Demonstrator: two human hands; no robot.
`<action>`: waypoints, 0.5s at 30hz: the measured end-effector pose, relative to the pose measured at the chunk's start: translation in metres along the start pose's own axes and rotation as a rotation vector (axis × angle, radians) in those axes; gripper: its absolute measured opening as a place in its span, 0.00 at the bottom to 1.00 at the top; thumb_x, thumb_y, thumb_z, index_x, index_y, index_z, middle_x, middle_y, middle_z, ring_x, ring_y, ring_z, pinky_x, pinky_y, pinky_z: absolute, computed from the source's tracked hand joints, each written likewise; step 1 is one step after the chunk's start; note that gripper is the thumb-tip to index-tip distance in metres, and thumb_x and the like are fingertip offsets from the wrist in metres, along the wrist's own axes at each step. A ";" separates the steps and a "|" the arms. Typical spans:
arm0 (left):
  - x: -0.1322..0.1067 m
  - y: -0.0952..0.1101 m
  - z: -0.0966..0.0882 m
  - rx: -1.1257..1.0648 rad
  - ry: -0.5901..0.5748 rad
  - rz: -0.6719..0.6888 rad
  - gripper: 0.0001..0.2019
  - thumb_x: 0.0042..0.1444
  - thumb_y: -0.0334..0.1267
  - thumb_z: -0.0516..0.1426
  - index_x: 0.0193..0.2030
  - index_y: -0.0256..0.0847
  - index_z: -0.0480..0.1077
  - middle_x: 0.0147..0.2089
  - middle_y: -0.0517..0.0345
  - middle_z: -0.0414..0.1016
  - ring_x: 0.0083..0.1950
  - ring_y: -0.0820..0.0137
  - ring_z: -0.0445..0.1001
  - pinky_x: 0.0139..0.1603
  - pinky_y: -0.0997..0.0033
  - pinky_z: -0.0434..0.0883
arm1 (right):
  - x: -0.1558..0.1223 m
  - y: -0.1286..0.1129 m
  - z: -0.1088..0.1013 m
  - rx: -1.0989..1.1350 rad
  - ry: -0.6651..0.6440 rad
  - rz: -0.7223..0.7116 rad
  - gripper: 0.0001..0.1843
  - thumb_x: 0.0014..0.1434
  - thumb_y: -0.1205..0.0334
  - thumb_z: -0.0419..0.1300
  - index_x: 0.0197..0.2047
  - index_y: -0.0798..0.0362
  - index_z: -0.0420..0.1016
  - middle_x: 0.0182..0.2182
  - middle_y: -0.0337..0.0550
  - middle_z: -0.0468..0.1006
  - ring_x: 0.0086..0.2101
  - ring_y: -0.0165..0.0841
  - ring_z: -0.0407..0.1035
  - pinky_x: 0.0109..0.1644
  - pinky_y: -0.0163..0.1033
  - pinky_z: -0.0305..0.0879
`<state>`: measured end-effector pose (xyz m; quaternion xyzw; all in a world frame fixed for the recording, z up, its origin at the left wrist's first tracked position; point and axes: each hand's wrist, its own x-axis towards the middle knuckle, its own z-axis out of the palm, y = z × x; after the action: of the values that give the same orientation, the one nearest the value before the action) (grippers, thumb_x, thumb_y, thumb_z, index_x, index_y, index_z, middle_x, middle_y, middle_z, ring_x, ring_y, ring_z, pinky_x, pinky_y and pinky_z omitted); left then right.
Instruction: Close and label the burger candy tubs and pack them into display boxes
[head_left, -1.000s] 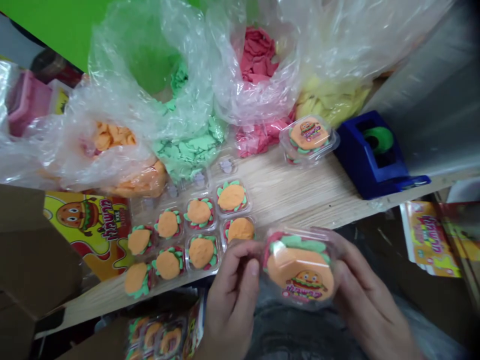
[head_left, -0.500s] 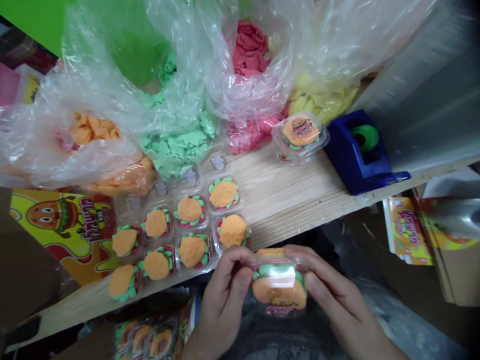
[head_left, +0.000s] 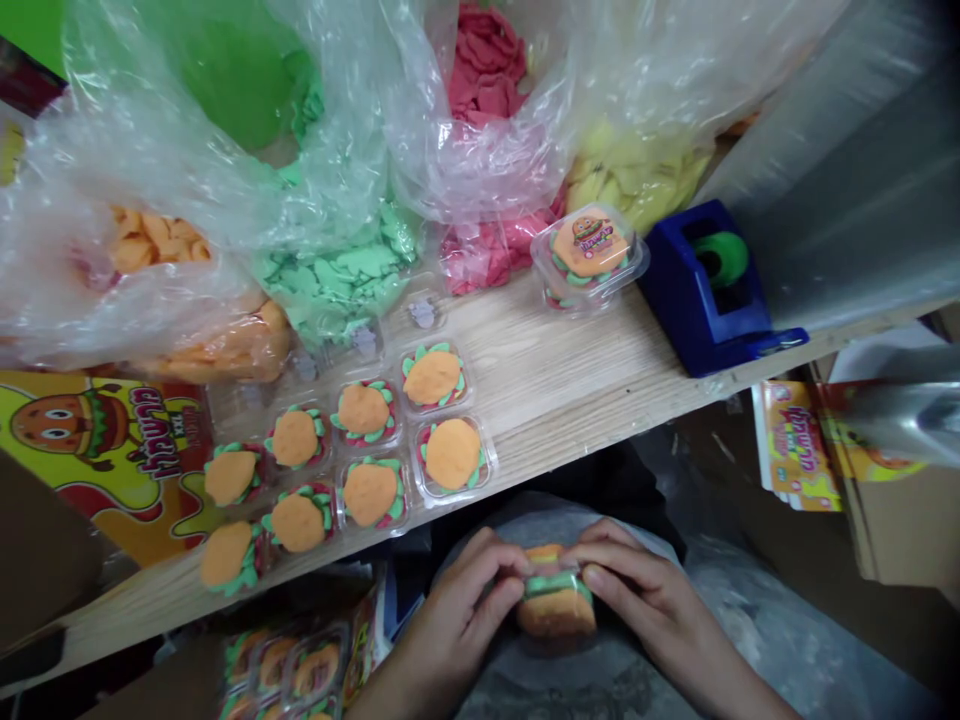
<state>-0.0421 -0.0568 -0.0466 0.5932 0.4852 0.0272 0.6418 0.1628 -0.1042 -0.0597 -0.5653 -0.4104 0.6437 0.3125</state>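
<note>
A clear plastic clamshell box (head_left: 556, 608) with an orange and green toy burger inside is held over my lap, below the table's front edge. My left hand (head_left: 476, 592) pinches its rim on the left side. On the opposite side, my right hand (head_left: 636, 578) closes thumb and fingers on the rim. Several open clear boxes with orange-topped burgers (head_left: 453, 454) stand in two rows on the wooden table (head_left: 555, 370), left of my hands. A closed burger box (head_left: 589, 250) with a printed label sits farther back, beside the blue tape dispenser (head_left: 705, 290).
Plastic bags hold orange pieces (head_left: 154, 240), green pieces (head_left: 337, 270), red pieces (head_left: 486, 65) and yellow pieces (head_left: 637, 175) along the back. A printed carton (head_left: 112, 450) is at the left. More packed burgers (head_left: 315, 670) lie below the table; printed cards (head_left: 796, 445) are at right.
Both hands have lowered the clamshell box slightly, farther from the table edge. The label on its burger no longer shows clearly. The view has shifted a little.
</note>
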 end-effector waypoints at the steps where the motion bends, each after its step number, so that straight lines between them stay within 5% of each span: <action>1: -0.001 -0.001 0.001 0.001 0.004 0.000 0.09 0.61 0.41 0.48 0.37 0.42 0.67 0.36 0.58 0.65 0.40 0.69 0.67 0.42 0.73 0.63 | 0.000 0.000 0.000 0.010 -0.006 -0.007 0.13 0.61 0.63 0.54 0.43 0.45 0.78 0.33 0.41 0.73 0.37 0.31 0.69 0.43 0.35 0.65; 5: 0.000 0.000 0.002 0.019 0.053 -0.010 0.11 0.61 0.43 0.48 0.35 0.41 0.67 0.33 0.59 0.65 0.37 0.70 0.67 0.39 0.74 0.63 | 0.001 0.002 0.003 0.024 -0.013 -0.020 0.11 0.61 0.63 0.54 0.39 0.47 0.78 0.32 0.41 0.74 0.36 0.31 0.69 0.43 0.35 0.65; 10: 0.005 0.010 0.006 0.127 -0.047 0.104 0.12 0.61 0.42 0.47 0.33 0.41 0.67 0.32 0.58 0.65 0.35 0.71 0.66 0.37 0.75 0.62 | 0.006 0.000 0.003 -0.114 -0.005 -0.060 0.09 0.53 0.60 0.62 0.23 0.52 0.75 0.22 0.37 0.69 0.27 0.29 0.66 0.31 0.32 0.62; 15: 0.015 -0.004 0.028 0.036 0.145 0.125 0.13 0.60 0.45 0.47 0.37 0.40 0.67 0.33 0.57 0.65 0.36 0.70 0.66 0.37 0.73 0.64 | 0.008 0.012 -0.006 -0.067 0.124 -0.009 0.13 0.55 0.58 0.59 0.21 0.52 0.72 0.22 0.37 0.69 0.26 0.29 0.66 0.31 0.30 0.63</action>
<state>-0.0182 -0.0692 -0.0634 0.6302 0.4928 0.1016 0.5913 0.1680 -0.1022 -0.0739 -0.6124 -0.4141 0.5920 0.3209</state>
